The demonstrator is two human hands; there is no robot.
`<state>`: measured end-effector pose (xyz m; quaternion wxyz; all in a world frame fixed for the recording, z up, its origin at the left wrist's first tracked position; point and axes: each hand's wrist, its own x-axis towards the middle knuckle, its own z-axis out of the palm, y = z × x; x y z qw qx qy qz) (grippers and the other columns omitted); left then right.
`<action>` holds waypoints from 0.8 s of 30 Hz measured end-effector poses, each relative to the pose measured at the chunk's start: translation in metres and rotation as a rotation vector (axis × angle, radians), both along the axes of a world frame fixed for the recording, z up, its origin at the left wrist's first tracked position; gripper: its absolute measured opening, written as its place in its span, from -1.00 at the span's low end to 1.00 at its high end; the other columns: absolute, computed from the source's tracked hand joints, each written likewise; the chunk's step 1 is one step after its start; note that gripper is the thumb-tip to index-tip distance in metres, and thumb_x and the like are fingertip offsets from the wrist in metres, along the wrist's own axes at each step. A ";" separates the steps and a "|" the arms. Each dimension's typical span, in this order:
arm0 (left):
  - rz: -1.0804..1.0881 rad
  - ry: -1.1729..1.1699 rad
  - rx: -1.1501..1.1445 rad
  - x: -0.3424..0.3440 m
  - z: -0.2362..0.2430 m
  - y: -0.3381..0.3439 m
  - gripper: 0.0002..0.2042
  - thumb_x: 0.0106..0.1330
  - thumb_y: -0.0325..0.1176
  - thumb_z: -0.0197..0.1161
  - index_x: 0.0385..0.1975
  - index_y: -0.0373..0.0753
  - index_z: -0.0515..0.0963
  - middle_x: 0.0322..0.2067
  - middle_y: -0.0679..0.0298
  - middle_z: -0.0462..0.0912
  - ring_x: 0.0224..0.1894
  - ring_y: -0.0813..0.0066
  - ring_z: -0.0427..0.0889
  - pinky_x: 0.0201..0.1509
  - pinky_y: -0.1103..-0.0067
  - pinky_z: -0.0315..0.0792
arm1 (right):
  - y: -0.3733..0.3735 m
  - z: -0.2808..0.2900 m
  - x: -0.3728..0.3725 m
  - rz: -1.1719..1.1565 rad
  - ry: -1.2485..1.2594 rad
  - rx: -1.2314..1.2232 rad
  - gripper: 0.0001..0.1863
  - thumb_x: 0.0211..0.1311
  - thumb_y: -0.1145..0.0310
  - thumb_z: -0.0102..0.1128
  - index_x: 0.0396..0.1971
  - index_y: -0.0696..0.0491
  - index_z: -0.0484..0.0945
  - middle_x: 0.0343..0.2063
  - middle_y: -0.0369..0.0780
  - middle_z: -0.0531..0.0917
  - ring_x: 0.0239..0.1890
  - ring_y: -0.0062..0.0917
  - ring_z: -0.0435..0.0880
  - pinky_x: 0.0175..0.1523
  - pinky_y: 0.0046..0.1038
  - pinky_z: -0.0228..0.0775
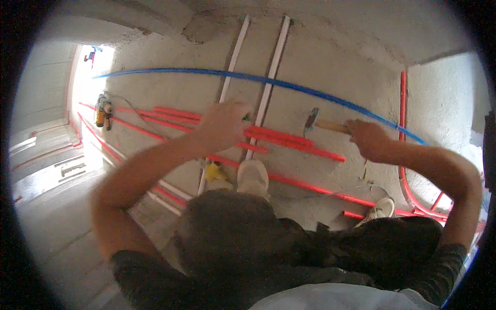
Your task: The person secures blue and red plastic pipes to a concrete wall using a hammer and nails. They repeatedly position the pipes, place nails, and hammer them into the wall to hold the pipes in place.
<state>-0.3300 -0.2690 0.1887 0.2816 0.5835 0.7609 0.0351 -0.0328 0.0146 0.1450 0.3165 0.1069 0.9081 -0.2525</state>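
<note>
My right hand (pixel 371 140) is closed round the wooden handle of a hammer (pixel 330 125). The dark hammer head (pixel 311 118) points left, held over the bare concrete floor. To the left, my left hand (pixel 223 123) is closed with its fingers curled. A small dark, greenish bit shows at its fingertips, too small to name. Just beyond and below that hand, loose red pipes (pixel 289 138) lie side by side across a white pipe (pixel 268 90) that runs away from me along the floor.
A blue pipe (pixel 330 96) crosses the floor beyond my hands. A yellow and black power tool (pixel 103 111) with a cord lies at the left. Near my shoe (pixel 253 174) is a yellow object (pixel 213 171). Another red pipe (pixel 403 103) runs along the right wall and bends near the floor.
</note>
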 end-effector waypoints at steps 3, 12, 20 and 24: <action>0.367 -0.191 0.232 -0.002 -0.043 0.005 -0.71 0.21 -0.40 0.36 -0.07 -0.29 0.61 -0.14 0.00 0.65 -0.07 -0.01 0.65 0.05 0.21 0.52 | -0.014 -0.075 0.024 -0.028 0.069 -0.047 -0.43 0.35 0.37 0.18 0.32 0.15 0.29 0.07 0.10 0.51 0.09 0.03 0.55 0.25 -0.07 0.39; 0.631 -0.396 0.473 -0.003 -0.142 0.004 -0.77 0.22 -0.43 0.31 -0.13 -0.30 0.65 -0.23 0.05 0.71 -0.18 0.11 0.69 -0.04 0.31 0.55 | -0.154 -0.091 -0.191 -0.808 0.416 -0.629 -0.60 0.37 0.22 0.25 0.04 0.19 0.56 -0.04 0.02 0.65 0.01 -0.21 0.66 0.14 -0.21 0.47; 0.749 -0.438 0.477 -0.040 -0.148 -0.008 -0.79 0.20 -0.46 0.31 -0.17 -0.26 0.69 -0.36 0.09 0.72 -0.36 0.29 0.72 -0.24 0.41 0.58 | -0.175 -0.130 -0.231 -1.318 0.395 -1.175 -0.76 0.31 0.39 0.29 -0.11 0.20 0.63 -0.32 -0.06 0.72 -0.23 -0.36 0.74 -0.14 -0.30 0.57; 0.763 -0.548 0.439 -0.033 -0.160 -0.014 -0.79 0.20 -0.44 0.31 -0.17 -0.26 0.70 -0.35 0.14 0.72 -0.34 0.36 0.70 -0.20 0.44 0.58 | -0.168 -0.170 -0.219 -0.991 0.588 -1.038 -0.84 0.24 0.51 0.29 -0.19 0.17 0.68 -0.35 -0.14 0.73 -0.26 -0.40 0.74 -0.18 -0.33 0.60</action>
